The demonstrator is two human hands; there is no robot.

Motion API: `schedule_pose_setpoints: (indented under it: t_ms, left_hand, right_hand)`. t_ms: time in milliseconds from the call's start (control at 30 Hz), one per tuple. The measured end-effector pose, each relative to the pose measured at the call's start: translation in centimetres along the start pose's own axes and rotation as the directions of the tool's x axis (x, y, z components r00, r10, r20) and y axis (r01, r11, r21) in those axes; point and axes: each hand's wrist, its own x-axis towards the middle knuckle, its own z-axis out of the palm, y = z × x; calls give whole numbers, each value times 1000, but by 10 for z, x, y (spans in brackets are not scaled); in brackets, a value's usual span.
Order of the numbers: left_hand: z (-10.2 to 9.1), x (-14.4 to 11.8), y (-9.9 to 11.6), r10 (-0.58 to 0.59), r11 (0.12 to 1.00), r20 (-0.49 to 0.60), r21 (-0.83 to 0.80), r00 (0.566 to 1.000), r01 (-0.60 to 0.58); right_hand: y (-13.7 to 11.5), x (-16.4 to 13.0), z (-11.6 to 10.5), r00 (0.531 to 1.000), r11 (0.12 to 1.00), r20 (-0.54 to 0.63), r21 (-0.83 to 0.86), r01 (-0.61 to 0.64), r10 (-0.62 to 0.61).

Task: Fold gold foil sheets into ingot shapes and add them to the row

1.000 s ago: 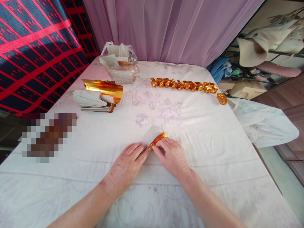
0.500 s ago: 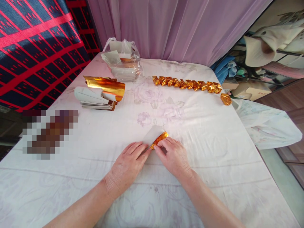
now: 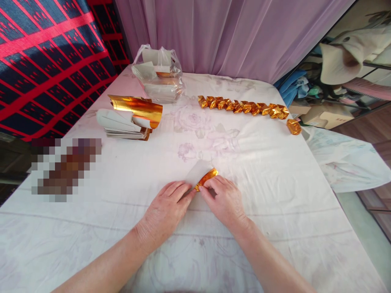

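Room: a mauve curtain [image 3: 232, 36] hangs behind the table's far edge; a red-and-navy checked cloth [image 3: 45, 61] fills the left side; shelves with a pale hat [image 3: 345, 53] and boxes stand at the right.
Table [image 3: 275, 211]: covered with a white sheet with a faint flower print, reaching from the near edge up to the curtain.
Bag [image 3: 159, 73]: clear plastic, holding paper slips, at the far left corner.
Stack [image 3: 128, 120]: white-backed slips with a curled gold sheet on top, near the left edge, just in front of the bag.
Row [image 3: 244, 108]: folded gold pieces laid end to end, running left to right along the far edge; one loose piece [image 3: 293, 126] lies apart at the right edge.
Left hand [image 3: 166, 209]: palm down, fingers stretched out nearly flat, fingertips pressing the slip's near-left end; it grips nothing.
Right hand [image 3: 226, 199]: palm down, fingers bent, thumb and forefinger pinching the slip's gold fold.
Slip [image 3: 203, 176]: gold foil paper with a white back, in the table's middle toward the near edge, between both hands' fingertips. Its folded gold edge runs slantwise, from near-left to far-right; the white flap points to the far edge.
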Motion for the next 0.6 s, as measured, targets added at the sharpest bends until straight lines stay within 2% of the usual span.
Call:
schedule_pose_setpoints:
  t_ms: [600]
  left_hand:
    - [-2,2,0,-12,1000,12,-21,1000,12]
  right_hand:
    - [-1,0,0,1000,1000,-11,3,-20,20]
